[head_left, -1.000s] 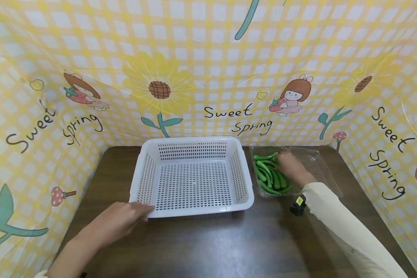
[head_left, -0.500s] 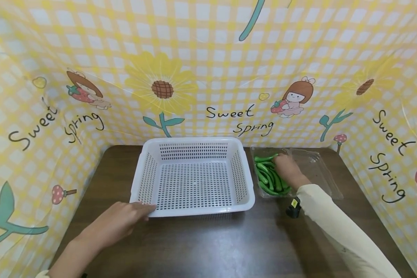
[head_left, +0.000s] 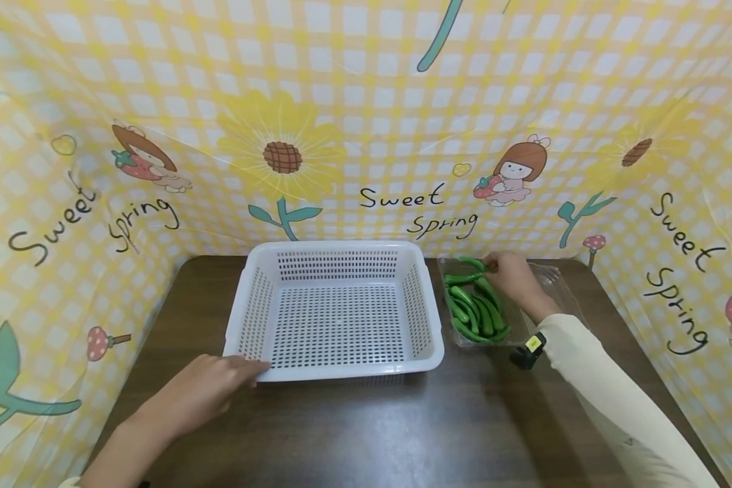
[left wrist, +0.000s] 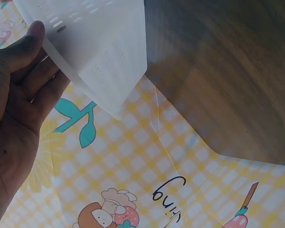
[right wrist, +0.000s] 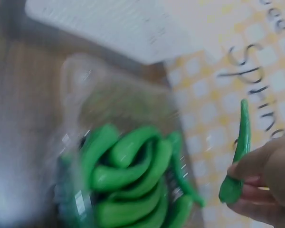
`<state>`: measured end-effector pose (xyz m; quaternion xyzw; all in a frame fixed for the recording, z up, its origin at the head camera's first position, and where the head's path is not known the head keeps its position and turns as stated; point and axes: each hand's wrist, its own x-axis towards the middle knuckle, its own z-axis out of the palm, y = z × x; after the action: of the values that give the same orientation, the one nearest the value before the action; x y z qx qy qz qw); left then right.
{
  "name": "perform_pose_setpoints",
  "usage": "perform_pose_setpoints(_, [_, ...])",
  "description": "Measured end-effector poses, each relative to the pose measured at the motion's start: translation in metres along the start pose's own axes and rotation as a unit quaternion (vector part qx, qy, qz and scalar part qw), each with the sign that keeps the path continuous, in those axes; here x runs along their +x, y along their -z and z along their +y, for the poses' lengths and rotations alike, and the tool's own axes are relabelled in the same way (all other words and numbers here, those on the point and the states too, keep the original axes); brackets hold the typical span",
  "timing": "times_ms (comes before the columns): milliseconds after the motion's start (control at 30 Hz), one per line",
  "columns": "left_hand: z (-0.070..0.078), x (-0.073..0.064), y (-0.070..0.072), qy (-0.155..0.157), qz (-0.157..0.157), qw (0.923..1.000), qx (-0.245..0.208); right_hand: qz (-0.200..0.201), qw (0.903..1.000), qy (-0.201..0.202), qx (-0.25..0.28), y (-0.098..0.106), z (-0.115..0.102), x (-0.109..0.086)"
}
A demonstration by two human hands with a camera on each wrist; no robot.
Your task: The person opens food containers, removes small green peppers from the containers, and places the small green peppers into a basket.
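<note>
Pepper (right wrist: pixel 242 137) pinched in right hand (head_left: pixel 515 279) (more peppers (right wrist: pixel 121 176) in clear tray (right wrist: pixel 128 102)), left hand (head_left: pixel 216 381) gripping white basket (head_left: pixel 341 371)

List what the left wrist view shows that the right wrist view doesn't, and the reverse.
Only the left wrist view: the left hand gripping the white basket by its rim, and a printed figure with a strawberry.

Only the right wrist view: the right hand pinching a green pepper, and more peppers in a clear plastic container.

Both: part of the basket, the brown table and the yellow-checked cloth.
</note>
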<state>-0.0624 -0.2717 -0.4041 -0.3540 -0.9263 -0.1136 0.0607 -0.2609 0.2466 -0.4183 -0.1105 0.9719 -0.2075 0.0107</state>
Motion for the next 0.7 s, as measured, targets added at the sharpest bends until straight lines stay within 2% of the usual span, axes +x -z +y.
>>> perform_pose_setpoints(133, [0.000, 0.001, -0.003, -0.029, 0.015, 0.9994, 0.006, 0.016, 0.9981, -0.002, 0.059, 0.009, -0.016, 0.004])
perform_pose_setpoints(267, [0.001, 0.004, -0.005, -0.047, 0.026, 0.9985, 0.006, 0.015, 0.9963, -0.001, 0.085, 0.013, -0.045, 0.005])
perform_pose_setpoints(467, [0.003, 0.006, -0.004, -0.045, 0.022, 0.9987, 0.008, 0.009, 0.9964, 0.031, 0.078, 0.009, -0.093, 0.014])
perform_pose_setpoints(700, [0.004, 0.008, -0.003, -0.039, 0.009, 0.9992, 0.002, 0.004, 0.9940, 0.057, 0.093, 0.004, -0.141, 0.030])
